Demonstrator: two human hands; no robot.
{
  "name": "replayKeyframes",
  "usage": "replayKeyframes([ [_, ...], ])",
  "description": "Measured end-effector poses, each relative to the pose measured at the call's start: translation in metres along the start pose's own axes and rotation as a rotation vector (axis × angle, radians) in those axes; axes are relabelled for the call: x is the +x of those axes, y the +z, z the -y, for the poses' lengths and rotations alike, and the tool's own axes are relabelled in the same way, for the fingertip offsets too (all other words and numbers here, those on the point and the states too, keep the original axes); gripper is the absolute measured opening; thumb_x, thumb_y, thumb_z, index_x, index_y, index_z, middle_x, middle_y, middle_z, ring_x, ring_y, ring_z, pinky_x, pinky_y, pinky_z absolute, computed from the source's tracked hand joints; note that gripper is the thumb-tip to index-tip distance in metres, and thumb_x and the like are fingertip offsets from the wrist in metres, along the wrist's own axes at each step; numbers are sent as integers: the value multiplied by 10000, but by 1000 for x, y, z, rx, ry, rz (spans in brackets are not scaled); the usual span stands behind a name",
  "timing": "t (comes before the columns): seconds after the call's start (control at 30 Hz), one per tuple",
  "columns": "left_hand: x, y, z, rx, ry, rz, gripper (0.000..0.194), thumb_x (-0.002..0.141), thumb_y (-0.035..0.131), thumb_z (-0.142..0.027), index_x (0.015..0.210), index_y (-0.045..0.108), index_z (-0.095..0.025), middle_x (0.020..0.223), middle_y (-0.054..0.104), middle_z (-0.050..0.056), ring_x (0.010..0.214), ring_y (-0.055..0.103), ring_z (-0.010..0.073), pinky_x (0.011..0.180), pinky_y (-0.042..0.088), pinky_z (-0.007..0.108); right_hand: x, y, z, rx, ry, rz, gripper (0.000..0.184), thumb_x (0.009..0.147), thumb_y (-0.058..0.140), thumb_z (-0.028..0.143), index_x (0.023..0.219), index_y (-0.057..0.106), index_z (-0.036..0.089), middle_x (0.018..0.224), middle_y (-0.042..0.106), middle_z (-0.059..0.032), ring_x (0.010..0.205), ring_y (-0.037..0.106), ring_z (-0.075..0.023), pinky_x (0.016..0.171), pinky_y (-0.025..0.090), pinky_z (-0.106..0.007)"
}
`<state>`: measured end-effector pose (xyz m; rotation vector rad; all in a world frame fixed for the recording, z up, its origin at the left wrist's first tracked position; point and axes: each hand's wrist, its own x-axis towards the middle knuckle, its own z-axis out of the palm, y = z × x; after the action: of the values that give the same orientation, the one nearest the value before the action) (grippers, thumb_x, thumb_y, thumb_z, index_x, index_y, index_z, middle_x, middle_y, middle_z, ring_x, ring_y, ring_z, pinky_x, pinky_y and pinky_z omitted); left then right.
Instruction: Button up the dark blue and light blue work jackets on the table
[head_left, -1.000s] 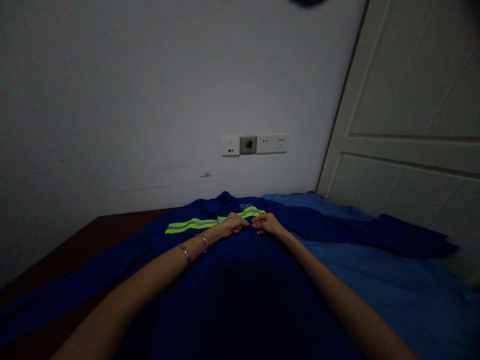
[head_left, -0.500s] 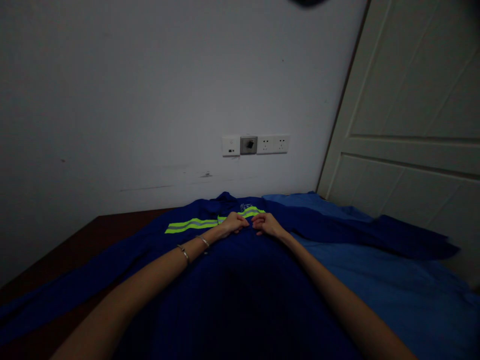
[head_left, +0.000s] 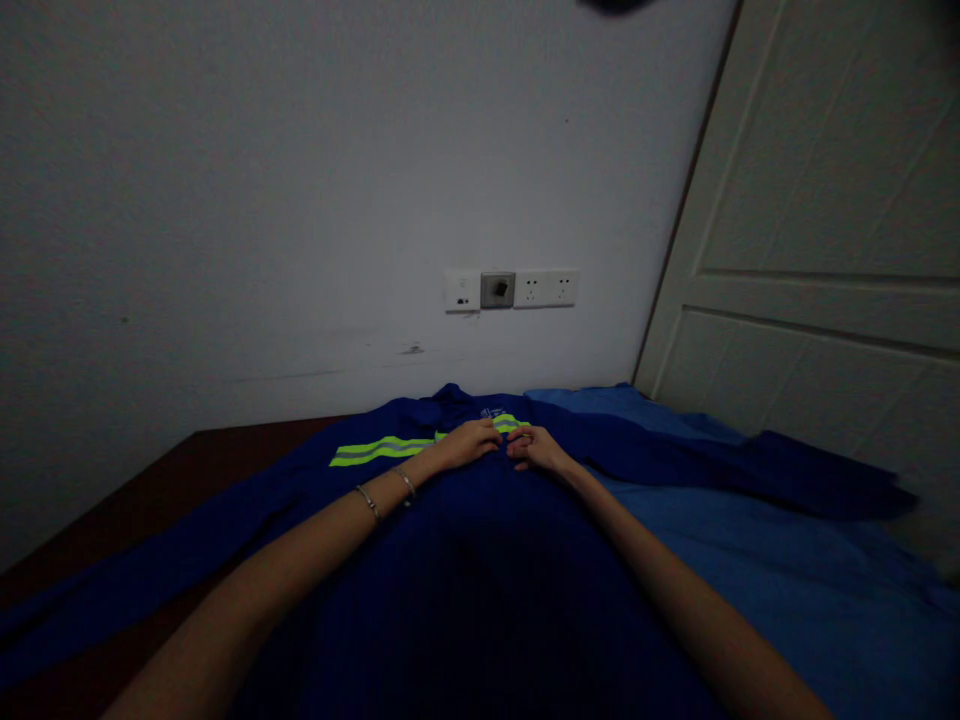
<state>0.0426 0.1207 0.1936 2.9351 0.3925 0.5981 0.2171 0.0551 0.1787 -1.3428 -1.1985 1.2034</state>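
Observation:
A dark blue work jacket (head_left: 450,530) lies spread out with its sleeves stretched to both sides. Across its chest runs a yellow-green and grey reflective stripe (head_left: 382,450). My left hand (head_left: 471,443), with two bracelets on the wrist, is closed with bent fingers on the jacket's front, just below the stripe. Facing it, my right hand (head_left: 534,447) pinches at the same spot, fingers curled and only a small gap from the left fingertips. Whatever small piece of the front lies between the fingers is too dark to make out.
Under the jacket on the right is a lighter blue cloth (head_left: 720,570). A dark reddish-brown tabletop (head_left: 225,465) shows at the left. Behind stands a white wall (head_left: 300,200) with switches and sockets (head_left: 546,288); a pale panelled door (head_left: 825,200) rises at the right.
My left hand has turned slightly, its fingers now reaching a little further right over the jacket's front. The right hand has barely shifted, and the jacket lies as before.

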Motion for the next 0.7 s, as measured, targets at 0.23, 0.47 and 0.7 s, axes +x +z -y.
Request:
replayKeyframes([
  [0.23, 4, -1, -3, 121, 65, 10, 233, 874, 392, -224, 910, 612, -156, 870, 537, 55, 760, 518, 126, 688, 387, 217, -7, -1, 7, 33, 23, 6, 292, 563, 629, 1, 798, 531, 143, 558, 598, 24, 517, 571, -103, 460, 502, -210],
  [0.47, 21, 1, 2, -32, -143, 29, 172, 803, 482, -194, 812, 635, -118, 814, 583, 53, 740, 519, 134, 648, 379, 210, -7, 2, 12, -57, 53, -14, 243, 603, 675, 113, 821, 570, 133, 550, 575, 34, 484, 539, -79, 430, 477, -186],
  [0.7, 35, -2, 10, -317, -337, 190, 170, 656, 498, -82, 714, 659, -84, 597, 571, -3, 524, 440, 81, 494, 310, 174, -1, 4, 5, -198, -62, 3, 197, 607, 618, 39, 760, 540, 136, 427, 464, 104, 325, 399, -36, 343, 377, -158],
])
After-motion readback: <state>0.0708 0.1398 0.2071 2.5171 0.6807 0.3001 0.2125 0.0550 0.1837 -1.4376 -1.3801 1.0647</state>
